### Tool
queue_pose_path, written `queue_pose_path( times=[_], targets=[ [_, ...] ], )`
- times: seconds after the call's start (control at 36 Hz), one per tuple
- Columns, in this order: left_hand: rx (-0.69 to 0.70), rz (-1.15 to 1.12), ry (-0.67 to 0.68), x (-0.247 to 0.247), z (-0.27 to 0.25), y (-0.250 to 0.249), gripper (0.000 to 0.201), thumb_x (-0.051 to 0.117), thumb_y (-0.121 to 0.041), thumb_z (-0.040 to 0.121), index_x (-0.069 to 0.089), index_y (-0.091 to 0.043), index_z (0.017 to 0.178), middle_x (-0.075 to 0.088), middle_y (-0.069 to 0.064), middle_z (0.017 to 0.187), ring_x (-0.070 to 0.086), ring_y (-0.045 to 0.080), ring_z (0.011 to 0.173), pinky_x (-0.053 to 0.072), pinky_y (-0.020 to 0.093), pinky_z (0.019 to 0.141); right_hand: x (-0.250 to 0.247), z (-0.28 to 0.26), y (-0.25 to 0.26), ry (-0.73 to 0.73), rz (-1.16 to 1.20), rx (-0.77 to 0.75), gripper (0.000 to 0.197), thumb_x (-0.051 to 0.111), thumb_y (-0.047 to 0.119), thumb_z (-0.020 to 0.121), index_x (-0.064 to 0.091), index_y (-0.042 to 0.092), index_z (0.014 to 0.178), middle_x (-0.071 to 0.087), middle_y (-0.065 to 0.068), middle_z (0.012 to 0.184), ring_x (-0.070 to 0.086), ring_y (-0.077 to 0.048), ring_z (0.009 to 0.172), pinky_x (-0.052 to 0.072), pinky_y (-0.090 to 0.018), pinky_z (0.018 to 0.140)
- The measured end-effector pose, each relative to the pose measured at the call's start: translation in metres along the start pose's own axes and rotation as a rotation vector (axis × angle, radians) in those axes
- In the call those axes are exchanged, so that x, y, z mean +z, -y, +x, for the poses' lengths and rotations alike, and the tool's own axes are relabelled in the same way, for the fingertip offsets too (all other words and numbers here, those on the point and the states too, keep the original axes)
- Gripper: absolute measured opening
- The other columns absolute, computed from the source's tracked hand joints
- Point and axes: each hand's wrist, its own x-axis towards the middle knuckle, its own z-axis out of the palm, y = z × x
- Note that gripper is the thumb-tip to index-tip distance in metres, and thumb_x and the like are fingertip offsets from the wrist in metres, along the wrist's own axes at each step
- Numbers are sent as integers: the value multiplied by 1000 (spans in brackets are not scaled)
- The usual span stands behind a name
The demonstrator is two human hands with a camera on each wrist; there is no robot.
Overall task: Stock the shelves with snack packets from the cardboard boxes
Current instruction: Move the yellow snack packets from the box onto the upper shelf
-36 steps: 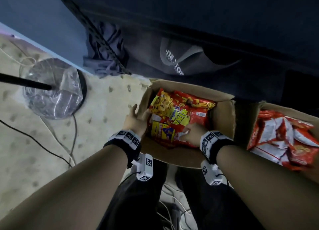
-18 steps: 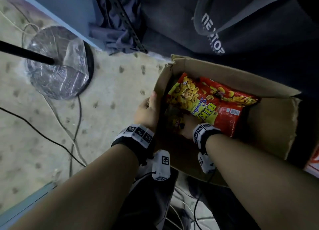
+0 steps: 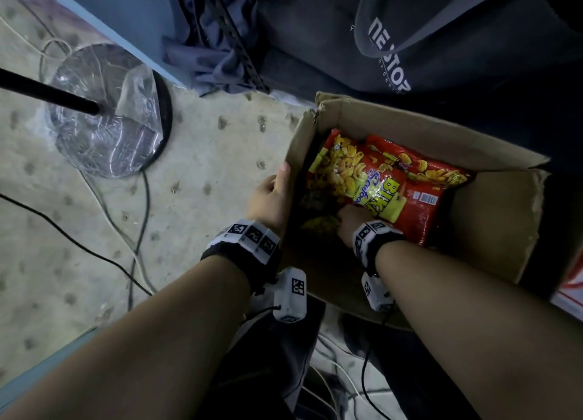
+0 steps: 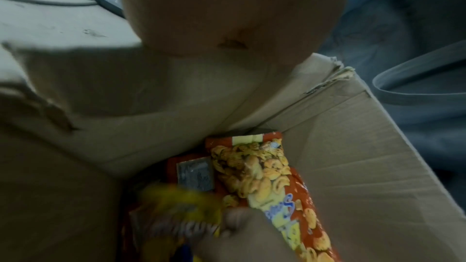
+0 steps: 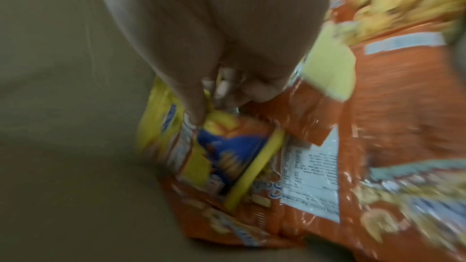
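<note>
With the cardboard box [image 3: 492, 217] as our landmark, we start well off its left side, where a round stand base [image 3: 107, 110] wrapped in clear plastic sits on the floor with loose cables [image 3: 94, 249] trailing towards us.

Our left hand [image 3: 273, 199] is at the box's left wall, thumb along the top edge and palm against the outside. We read it as steadying the box, though we cannot tell how the fingers curl, since the wall and the wrist hide them.

Inside the box, low in the near-left corner, our right hand [image 3: 348, 219] reaches down among the packets. The right wrist view, though blurred, shows the fingertips [image 5: 242, 89] bunched and pinching the top of a yellow and blue snack packet [image 5: 214, 150] lying deep against the box wall. Just right of that hand, a large red snack packet [image 3: 407, 189] lies across the middle of the box, partly over the smaller ones.

We judge these packets light, air-puffed and crackly, with glossy film that slips under a flat touch and contents that crush if squeezed. The safest hold is the flat crimped seam at the top edge, or a gentle grasp on both sides, lifting straight up past the red one.
</note>
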Motion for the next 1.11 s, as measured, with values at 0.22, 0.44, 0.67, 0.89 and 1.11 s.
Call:
queue_pose_path(
  times=[0.22,0.44,0.67,0.89,1.11],
  targets=[
    [-51,-4,17,-15,-33,-24,53,50,-50,102,61,-10,136,66,9,130,61,25,116,42,28,90,-44,-70,-6,-135,338,-45,23,67,29,97,69,10,109,64,-5,91,63,-28,85,46,-28,68],
    [-43,75,30,-59,-94,-82,55,55,-56,98,61,-16,135,67,9,129,63,31,114,51,36,92,-122,-180,-15,-249,474,-65,23,69,31,95,66,14,110,64,-2,98,60,-21,91,47,-29,76],
    [194,272,179,-116,-179,-179,42,64,-54,82,71,-24,111,73,6,107,66,28,99,54,37,88,-222,-303,-7,-347,345,-58,19,70,30,92,62,14,87,64,-4,86,62,-26,84,46,-34,68],
    [521,680,286,-169,-255,-267,29,62,-48,94,67,-21,100,74,4,104,68,22,99,53,32,84,-311,-423,-3,-441,301,-97,38,73,22,84,40,22,64,46,6,67,49,-17,69,33,-32,55],
    [761,916,308,-207,-325,-345,41,60,-57,93,67,-23,116,69,0,119,63,21,109,47,32,87,-379,-527,-7,-520,254,-93,30,71,23,84,45,22,69,54,2,71,51,-18,63,43,-34,58]
  ],
)
